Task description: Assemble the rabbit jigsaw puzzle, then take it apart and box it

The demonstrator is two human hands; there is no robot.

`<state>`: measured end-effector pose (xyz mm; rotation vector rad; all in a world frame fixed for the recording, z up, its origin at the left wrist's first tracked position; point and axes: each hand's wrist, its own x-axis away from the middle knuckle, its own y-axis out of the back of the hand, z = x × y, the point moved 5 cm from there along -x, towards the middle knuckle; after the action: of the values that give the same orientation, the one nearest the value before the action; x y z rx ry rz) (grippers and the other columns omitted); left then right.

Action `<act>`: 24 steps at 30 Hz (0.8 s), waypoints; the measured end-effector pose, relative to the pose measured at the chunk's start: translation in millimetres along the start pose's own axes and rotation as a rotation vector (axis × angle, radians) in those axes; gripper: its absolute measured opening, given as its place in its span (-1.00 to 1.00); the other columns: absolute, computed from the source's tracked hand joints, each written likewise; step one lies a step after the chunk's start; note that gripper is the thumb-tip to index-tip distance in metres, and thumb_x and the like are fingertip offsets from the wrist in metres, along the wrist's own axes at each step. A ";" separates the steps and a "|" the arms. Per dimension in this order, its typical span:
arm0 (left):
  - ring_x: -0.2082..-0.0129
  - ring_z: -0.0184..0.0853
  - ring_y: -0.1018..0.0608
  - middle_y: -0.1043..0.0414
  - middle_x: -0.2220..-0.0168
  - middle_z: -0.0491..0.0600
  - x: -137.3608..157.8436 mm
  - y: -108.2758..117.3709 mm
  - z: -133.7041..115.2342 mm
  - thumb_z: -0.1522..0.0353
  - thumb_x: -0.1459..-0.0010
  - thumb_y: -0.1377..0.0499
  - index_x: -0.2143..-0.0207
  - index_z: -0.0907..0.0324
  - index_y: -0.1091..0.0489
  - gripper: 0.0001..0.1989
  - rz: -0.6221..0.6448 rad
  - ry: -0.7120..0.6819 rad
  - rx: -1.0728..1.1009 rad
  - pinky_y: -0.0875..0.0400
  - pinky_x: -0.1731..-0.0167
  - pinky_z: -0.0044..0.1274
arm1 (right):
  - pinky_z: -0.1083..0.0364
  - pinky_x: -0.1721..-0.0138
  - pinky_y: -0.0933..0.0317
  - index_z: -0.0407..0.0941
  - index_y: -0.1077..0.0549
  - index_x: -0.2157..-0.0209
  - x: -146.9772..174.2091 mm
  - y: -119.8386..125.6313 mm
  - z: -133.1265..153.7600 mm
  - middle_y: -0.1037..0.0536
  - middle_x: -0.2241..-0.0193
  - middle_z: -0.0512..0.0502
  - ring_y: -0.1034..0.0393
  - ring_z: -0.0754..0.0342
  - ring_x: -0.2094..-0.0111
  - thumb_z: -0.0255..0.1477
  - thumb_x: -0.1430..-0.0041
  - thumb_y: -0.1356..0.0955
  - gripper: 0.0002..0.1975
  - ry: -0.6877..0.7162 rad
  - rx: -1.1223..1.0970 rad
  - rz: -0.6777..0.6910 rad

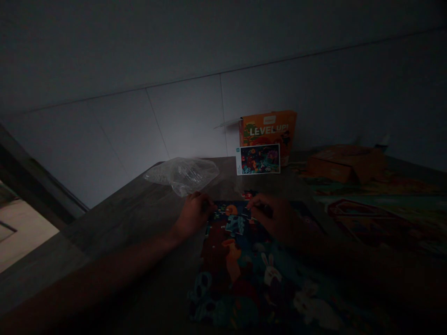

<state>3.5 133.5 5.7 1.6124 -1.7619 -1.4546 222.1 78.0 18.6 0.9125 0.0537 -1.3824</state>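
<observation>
A dark, colourful jigsaw puzzle (232, 270) lies on the table in front of me, with a white rabbit, a fox-like orange figure and other animals on it. My left hand (196, 211) is at its upper left corner, fingers curled together; what they hold, if anything, is hidden. Over the upper part, my right hand (274, 214) pinches at a puzzle piece near the top edge. A small reddish puzzle piece (249, 194) sticks up beyond that edge, by the right fingertips. One teal patterned piece (234, 224) seems to lie on top of the puzzle between the hands. The picture is very dark.
A crumpled clear plastic bag (190, 174) lies behind my left hand. A picture card (260, 159) leans against an upright orange "LEVEL UP!" box (268, 128) by the wall. Farther right are another orange box (345, 163) and a large colourful printed sheet or puzzle (394, 218).
</observation>
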 end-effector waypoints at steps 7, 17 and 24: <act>0.18 -0.13 -0.51 -0.49 0.32 0.04 0.7 -3.0 -2.0 0.42 -0.13 -0.25 0.39 0.17 -0.51 -0.96 0.010 -0.054 -0.042 -0.34 0.05 -0.33 | 0.15 0.41 -0.24 -0.12 -0.45 0.40 0.2 1.4 1.2 -0.55 0.51 -0.02 -0.44 0.09 0.47 -0.47 -0.14 -0.26 -0.87 0.007 0.022 -0.014; -0.30 -0.10 -0.19 -0.15 -0.29 0.15 24.1 1.8 -37.9 0.31 -0.29 -0.07 -0.24 0.22 -0.17 -0.51 0.051 -0.436 -0.037 -0.14 -0.26 -0.24 | -0.04 0.09 -0.33 -0.19 -0.35 0.06 7.2 10.0 8.9 -0.49 0.15 -0.27 -0.42 -0.07 0.12 -0.51 -0.15 -0.25 -0.71 0.200 0.243 -0.238; -0.38 -0.03 0.05 0.19 -0.40 0.10 31.5 -16.3 -43.9 0.10 -0.33 -0.02 -0.39 0.10 0.17 -0.30 0.551 -0.521 -0.056 0.11 -0.31 -0.08 | -0.26 -0.28 0.08 -0.29 -0.17 -0.27 9.2 -5.5 -7.5 -0.08 -0.31 -0.40 0.12 -0.28 -0.34 -0.39 -0.24 -0.24 -0.41 -0.013 0.626 -0.033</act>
<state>37.7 89.2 -1.2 0.6454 -2.1740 -1.6935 223.2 75.4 5.8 1.4212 -0.3954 -1.4594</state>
